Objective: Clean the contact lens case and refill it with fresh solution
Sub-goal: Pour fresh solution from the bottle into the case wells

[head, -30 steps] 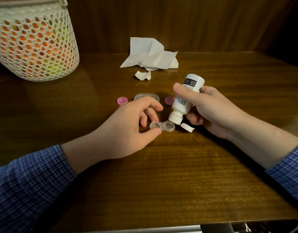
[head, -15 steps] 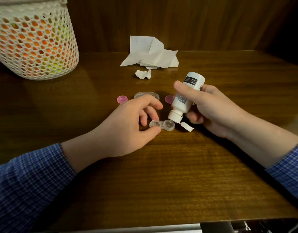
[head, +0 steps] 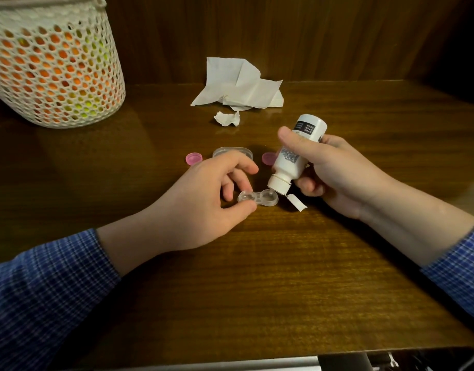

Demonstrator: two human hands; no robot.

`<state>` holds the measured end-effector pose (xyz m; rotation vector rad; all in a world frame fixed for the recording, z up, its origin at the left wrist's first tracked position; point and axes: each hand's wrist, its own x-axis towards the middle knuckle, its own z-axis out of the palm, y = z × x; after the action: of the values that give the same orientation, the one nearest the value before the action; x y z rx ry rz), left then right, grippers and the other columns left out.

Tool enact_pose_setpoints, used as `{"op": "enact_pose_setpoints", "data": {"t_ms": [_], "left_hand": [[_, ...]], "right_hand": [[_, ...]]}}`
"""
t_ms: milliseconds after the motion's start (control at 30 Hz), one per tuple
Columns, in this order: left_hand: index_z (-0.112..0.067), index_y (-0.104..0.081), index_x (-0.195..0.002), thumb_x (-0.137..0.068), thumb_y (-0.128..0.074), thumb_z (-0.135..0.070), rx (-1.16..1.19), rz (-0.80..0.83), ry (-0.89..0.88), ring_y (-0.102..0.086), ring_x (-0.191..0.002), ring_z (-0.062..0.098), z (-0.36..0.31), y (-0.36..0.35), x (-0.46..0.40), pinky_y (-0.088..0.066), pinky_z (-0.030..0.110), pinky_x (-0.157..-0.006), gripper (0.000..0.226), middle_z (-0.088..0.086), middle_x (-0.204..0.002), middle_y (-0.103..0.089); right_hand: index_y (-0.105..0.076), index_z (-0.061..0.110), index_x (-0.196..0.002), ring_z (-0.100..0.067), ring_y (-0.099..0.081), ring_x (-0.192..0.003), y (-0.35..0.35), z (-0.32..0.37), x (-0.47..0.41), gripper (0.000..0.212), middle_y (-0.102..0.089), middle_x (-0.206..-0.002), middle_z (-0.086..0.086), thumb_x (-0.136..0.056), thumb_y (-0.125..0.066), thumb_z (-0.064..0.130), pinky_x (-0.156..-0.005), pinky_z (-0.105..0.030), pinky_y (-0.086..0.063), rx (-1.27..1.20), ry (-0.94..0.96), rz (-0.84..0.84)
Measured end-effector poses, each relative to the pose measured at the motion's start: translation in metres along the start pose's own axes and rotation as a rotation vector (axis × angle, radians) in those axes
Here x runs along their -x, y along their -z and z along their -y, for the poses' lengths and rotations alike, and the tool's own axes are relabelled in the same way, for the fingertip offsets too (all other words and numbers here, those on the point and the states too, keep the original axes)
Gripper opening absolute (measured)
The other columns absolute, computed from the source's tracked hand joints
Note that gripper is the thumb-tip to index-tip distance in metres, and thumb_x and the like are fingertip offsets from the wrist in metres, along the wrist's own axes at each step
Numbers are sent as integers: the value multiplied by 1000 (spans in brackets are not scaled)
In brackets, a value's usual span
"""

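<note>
- Two wells, both uncapped, make up the lens case (head: 258,199), which lies flat on the wooden table (head: 257,277) with its long axis running left to right between the hands.
- At the case's left well, the left hand (head: 203,202) pinches the rim between thumb and fingertips, holding it steady.
- At the case's right well, the right hand (head: 337,172) grips the white solution bottle (head: 292,159), tipped steeply so its nozzle sits just over that well; whether liquid is flowing is too fine to tell.
- Just right of the case, the bottle's flip cap (head: 296,202) hangs open near the table.
- Beyond the case lie two pink caps (head: 194,158) and a clear lid (head: 232,151), with crumpled tissue (head: 238,84) farther back still.
- Far left of the case stands a white mesh basket (head: 51,68).
- Judged from this, refilling is under way: the left well comes next, so the nozzle must shift along the case's axis towards the pinching fingers, which crowd that well.
</note>
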<state>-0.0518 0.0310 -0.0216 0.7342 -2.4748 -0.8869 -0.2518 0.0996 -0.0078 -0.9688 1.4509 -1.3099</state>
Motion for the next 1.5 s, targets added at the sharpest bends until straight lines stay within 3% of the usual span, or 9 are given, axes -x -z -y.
{"op": "enact_pose_setpoints", "data": {"t_ms": [200,300,567,900,1333,1400,1500], "left_hand": [[-23,-59,-129,-85,-80,-20,0,3,0,-63,-79,12,0,0,0,-55,21,-68,49,-14,-95,-68],[-23,-59,-129,-84,-80,-20,2,4,-1,-63,-79,12,0,0,0,-55,19,-68,49,-14,-95,-68],[-24,-59,-129,-84,-80,-20,5,10,5,-63,-80,11,1,2,0,-54,17,-68,50,-14,-95,-68],[-25,-60,-128,-84,-80,-20,-1,7,5,-63,-80,10,1,0,0,-53,16,-68,49,-14,-94,-68],[-21,-60,-128,-84,-81,-21,10,-5,2,-62,-75,6,1,1,-1,-49,12,-63,49,-12,-95,-69],[-21,-60,-128,-84,-81,-21,12,-2,-2,-62,-75,5,1,1,-1,-49,12,-63,49,-12,-95,-69],[-22,-60,-128,-84,-81,-22,10,0,-1,-62,-75,4,1,1,-1,-49,11,-64,49,-13,-95,-68]], "right_hand": [[-61,14,-90,-8,-41,-42,0,2,1,31,-73,-113,-25,-93,-68,44,-38,-17,-25,-4,-8,-11],[-60,12,-96,-7,-41,-42,0,3,1,34,-74,-99,-22,-92,-69,45,-37,-15,-27,-9,-20,-23],[-62,12,-98,-7,-40,-46,0,4,2,41,-71,-119,-24,-78,-78,45,-38,-15,-27,12,-36,-6],[-65,14,-94,-5,-42,-45,1,0,-1,27,-72,-118,-22,-90,-74,39,-36,-14,-30,13,-40,-10],[-61,10,-99,-5,-42,-41,2,1,0,31,-73,-75,0,-90,-72,38,-35,-14,-27,7,-33,-12],[-61,10,-100,-6,-41,-41,2,1,0,31,-74,-78,-2,-91,-71,38,-35,-14,-27,8,-29,-12],[-61,10,-101,-5,-42,-41,2,1,-1,32,-77,-98,-17,-91,-72,38,-35,-14,-28,6,-34,-14]]}}
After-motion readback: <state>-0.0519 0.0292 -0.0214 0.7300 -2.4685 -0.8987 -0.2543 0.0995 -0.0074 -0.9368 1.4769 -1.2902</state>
